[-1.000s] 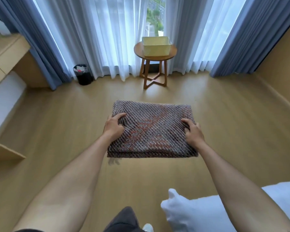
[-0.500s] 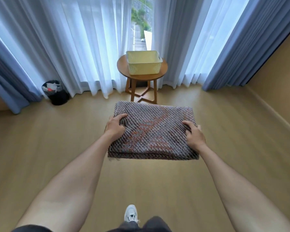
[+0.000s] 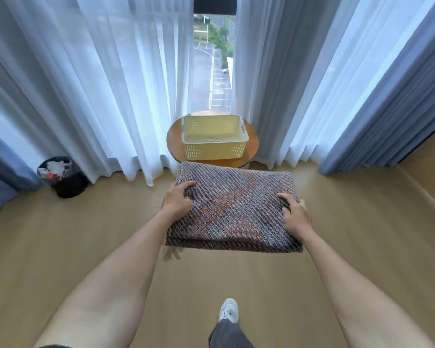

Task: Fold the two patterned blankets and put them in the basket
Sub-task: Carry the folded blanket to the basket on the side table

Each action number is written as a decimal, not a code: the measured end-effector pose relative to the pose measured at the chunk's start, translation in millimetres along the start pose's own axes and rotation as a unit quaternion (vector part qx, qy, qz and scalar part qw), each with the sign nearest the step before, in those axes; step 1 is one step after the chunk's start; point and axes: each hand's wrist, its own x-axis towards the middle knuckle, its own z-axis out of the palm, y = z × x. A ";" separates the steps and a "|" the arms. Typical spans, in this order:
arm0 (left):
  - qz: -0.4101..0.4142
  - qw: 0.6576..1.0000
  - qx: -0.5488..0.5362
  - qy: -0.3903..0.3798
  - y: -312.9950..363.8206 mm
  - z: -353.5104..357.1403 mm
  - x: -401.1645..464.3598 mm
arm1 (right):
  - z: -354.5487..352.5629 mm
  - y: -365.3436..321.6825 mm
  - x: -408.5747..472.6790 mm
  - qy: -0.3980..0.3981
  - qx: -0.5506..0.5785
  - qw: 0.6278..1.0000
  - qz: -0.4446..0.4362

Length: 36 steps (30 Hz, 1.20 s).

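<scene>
A folded patterned blanket (image 3: pixel 232 209), grey weave with orange flecks, is carried flat in the air in front of me. My left hand (image 3: pixel 177 200) grips its left edge, thumb on top. My right hand (image 3: pixel 295 214) grips its right edge the same way. A pale yellow perforated basket (image 3: pixel 215 149) stands empty on a small round wooden table (image 3: pixel 253 144) just beyond the blanket's far edge. A second blanket is not in view.
Sheer white curtains (image 3: pixel 111 84) and blue drapes (image 3: pixel 397 109) hang behind the table. A black waste bin (image 3: pixel 63 178) with rubbish stands at the left by the curtain. Wooden floor (image 3: pixel 60 247) spreads around; my foot in a white shoe (image 3: pixel 227 310) is below.
I have walked toward the window: the basket and table are much nearer and now sit just past the blanket. Both hands keep the same hold. The white bedding is out of view.
</scene>
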 end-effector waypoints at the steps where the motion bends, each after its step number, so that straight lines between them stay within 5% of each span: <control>1: -0.004 1.000 0.000 0.000 10.2 0.0 22.8 | -3.1 -3.2 28.0 -0.005 -0.002 1.000 0.000; 25: 0.032 0.999 0.021 -0.001 169.9 -66.8 541.2 | -1.2 -135.4 565.7 0.004 -0.020 1.000 -0.003; 36: -0.070 0.997 -0.033 -0.029 104.0 -15.7 622.3 | 73.1 -124.0 650.0 -0.077 -0.030 0.996 0.021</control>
